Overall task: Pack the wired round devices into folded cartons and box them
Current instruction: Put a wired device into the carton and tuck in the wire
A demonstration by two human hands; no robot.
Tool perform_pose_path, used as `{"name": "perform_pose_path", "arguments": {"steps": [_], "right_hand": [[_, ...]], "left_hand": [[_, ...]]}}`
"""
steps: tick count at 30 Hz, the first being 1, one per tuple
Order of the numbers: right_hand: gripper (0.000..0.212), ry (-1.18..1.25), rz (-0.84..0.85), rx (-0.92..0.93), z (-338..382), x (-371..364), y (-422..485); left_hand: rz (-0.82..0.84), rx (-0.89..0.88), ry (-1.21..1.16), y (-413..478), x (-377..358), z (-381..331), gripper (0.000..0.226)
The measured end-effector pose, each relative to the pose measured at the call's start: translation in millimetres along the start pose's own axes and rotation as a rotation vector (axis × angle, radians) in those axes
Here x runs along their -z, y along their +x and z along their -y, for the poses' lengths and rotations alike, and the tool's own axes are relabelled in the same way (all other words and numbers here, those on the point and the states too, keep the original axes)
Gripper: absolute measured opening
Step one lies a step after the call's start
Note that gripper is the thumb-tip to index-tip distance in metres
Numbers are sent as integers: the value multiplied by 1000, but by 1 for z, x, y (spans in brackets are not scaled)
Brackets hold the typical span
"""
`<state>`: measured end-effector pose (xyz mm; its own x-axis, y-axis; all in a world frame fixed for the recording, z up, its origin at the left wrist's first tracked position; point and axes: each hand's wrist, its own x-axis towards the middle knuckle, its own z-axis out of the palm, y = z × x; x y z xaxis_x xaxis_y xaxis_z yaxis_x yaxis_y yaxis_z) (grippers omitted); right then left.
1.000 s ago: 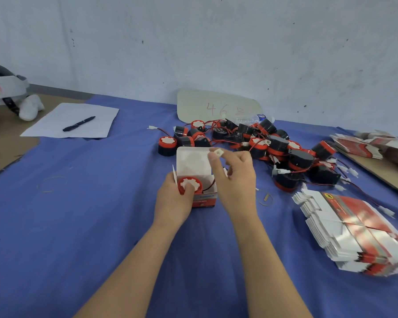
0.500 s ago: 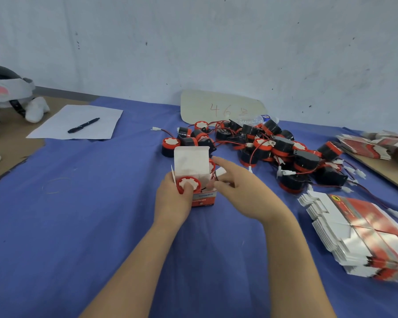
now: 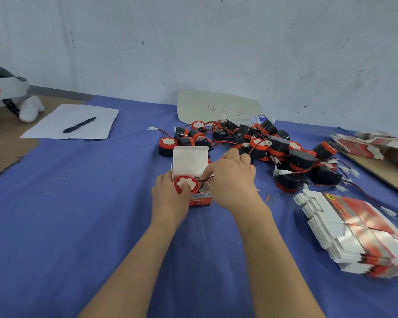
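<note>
A small red and white carton (image 3: 200,199) stands open on the blue cloth, its white lid flap (image 3: 189,159) raised. Inside sits a round red and black device (image 3: 185,183) with a white face. My left hand (image 3: 170,198) grips the carton's left side, thumb pressing on the device. My right hand (image 3: 233,180) is at the carton's right edge, fingers curled, pushing the device's red and black wire (image 3: 203,179) into the carton. A heap of the same wired devices (image 3: 262,148) lies just behind.
Flat unfolded cartons are stacked at the right (image 3: 354,230) and far right (image 3: 375,145) on a brown board. A paper sheet (image 3: 71,121) with a black pen (image 3: 79,125) lies far left. A cardboard sign (image 3: 216,107) leans on the wall.
My right hand came down from above the carton, where it held the white connector, to the carton's right edge and now tucks the wire inside. The left hand kept its hold.
</note>
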<state>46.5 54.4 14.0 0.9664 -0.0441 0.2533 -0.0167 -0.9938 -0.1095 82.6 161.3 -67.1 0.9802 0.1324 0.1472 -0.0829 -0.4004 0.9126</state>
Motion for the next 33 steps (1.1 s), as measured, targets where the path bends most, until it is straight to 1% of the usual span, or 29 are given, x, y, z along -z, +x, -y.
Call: {"name": "perform_pose_path", "arguments": {"steps": [5,8,12,15,16,18,21,22,23,24,25,28,31,33], "right_hand": [[29,-28,-5,-51,4,-4,6],[28,15,-73,-77,3,-8,8],[32,141,-17,-18,3,-19,9],[28,309,-18,-55,2,-29,5],[30,347,-23,-67,1,-31,5],[32,368,-5,-58,-1,-33,5],[21,398,-18,-33,-1,-34,5],[22,420,-34,-34,-1,-34,3],[28,439,-44,-42,-1,-35,2],[34,445,-46,-49,-2,-36,1],[36,430,-40,-48,-3,-37,1],[28,313,-14,-22,-5,-40,2],[34,238,9,-22,-7,-43,3],[34,221,8,-18,-8,-46,4]], "left_hand": [[-7,-7,11,0,0,-1,31],[-10,-24,25,0,0,-1,31],[-4,-58,19,-1,1,-1,30],[-8,-65,25,-1,1,-1,28],[-12,-66,31,-2,2,-2,28],[-21,-64,37,-2,2,-2,29],[-18,-66,38,-3,2,-2,28],[-15,-65,45,-3,2,-2,27],[-16,-63,53,-3,2,-3,26],[-21,-58,60,-4,2,-3,26],[-28,-52,66,-4,2,-3,26],[-37,-44,70,-5,2,-4,28],[-35,-46,72,-5,2,-4,30],[-38,-45,79,-6,2,-4,30]]}}
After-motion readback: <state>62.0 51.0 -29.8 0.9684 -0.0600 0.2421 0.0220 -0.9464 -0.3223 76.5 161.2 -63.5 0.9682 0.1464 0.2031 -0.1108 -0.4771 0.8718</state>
